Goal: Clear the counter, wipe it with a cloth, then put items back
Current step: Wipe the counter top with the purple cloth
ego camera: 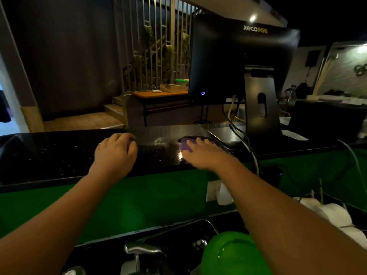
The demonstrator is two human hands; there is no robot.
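The right hand [200,153] presses flat-fingered on the purple cloth [185,145], on the counter [49,151] just left of the monitor stand [260,108]. The left hand [116,150], farther left, is curled; I cannot tell if it grips anything. A rightward wipe could snag the stand's cables [241,133].

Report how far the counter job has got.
Done, it seems: a wet sheen on the counter between the hands suggests part is wiped. In hand: the right hand presses the purple cloth flat on the top; the left hand rests beside it, fingers curled. Left: the patch by the monitor, then putting items back.
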